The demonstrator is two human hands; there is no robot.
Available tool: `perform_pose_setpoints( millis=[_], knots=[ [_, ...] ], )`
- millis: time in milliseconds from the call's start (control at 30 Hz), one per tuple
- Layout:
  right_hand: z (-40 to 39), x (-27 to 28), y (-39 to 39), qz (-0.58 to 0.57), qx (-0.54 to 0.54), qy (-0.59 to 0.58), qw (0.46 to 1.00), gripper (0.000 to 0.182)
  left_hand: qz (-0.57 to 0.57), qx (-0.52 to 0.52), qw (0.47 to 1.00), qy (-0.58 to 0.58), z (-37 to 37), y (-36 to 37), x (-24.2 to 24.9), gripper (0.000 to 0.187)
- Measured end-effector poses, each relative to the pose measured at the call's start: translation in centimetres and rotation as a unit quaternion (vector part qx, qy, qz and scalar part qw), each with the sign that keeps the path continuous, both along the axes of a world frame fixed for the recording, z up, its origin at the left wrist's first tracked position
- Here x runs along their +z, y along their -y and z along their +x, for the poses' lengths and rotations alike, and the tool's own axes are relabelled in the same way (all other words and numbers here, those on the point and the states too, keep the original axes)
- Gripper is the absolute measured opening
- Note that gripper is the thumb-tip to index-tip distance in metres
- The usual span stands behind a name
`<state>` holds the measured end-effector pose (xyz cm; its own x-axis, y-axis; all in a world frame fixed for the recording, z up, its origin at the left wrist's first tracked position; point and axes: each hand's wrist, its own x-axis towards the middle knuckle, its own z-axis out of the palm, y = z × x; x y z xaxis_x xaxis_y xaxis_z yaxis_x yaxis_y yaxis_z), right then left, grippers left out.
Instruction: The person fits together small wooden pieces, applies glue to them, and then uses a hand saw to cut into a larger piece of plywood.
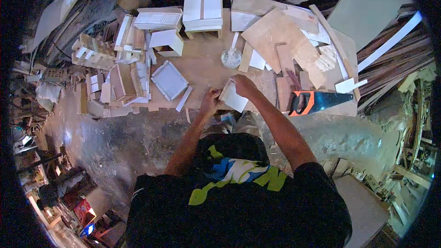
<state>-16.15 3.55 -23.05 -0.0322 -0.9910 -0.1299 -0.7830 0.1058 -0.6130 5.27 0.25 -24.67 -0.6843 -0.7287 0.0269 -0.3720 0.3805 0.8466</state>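
A small white board with a bare wood edge (235, 99) is tilted at the table's front edge, between my hands. My right hand (244, 87) is closed on its upper corner. Just left of it, my left hand (210, 103) has its fingers bent together near the wood edge; what they hold, if anything, is too small to make out. A clear tub (231, 58) with whitish contents and a stick standing in it lies beyond my hands. To the left rests a square white framed panel (169, 80), with a narrow white strip (184, 99) beside it.
A handsaw with an orange and black handle (302, 103) lies at the right front of the table. Small white cabinets (203, 13) stand at the back. Thin wooden sheets (280, 36) overlap at the right. Wood pieces (124, 81) pile up at the left.
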Motion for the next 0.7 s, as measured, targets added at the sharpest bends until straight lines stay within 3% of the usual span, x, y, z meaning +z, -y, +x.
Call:
perform_pose_setpoints(
  millis=[33, 233, 333, 433, 633, 700],
  knots=[
    [-0.1, -0.6, 0.1, 0.001, 0.007, -0.003, 1.000, 0.034, 0.024, 0.010, 1.000, -0.003, 0.0, -0.1, -0.3, 0.047],
    [-0.2, -1.0, 0.2, -0.009, 0.017, -0.020, 1.000, 0.033, -0.075, -0.027, 0.996, 0.033, 0.0, 0.3, 0.4, 0.041],
    [0.2, -0.1, 0.0, -0.011, 0.002, -0.023, 1.000, 0.035, 0.009, -0.010, 1.000, -0.006, -0.1, 0.2, 0.5, 0.040],
    [0.2, 0.2, 0.1, 0.013, -0.002, -0.021, 1.000, 0.035, -0.081, -0.040, 0.996, 0.026, -0.1, 0.5, 0.8, 0.039],
    [0.4, 1.4, 0.0, 0.014, 0.003, -0.006, 1.000, 0.039, 0.006, -0.017, 1.000, 0.015, -0.3, 0.1, 2.0, 0.043],
    [0.5, 1.6, 0.0, 0.022, -0.006, -0.002, 1.000, 0.041, -0.027, -0.029, 0.999, 0.017, -0.2, 0.4, 1.3, 0.044]
  ],
)
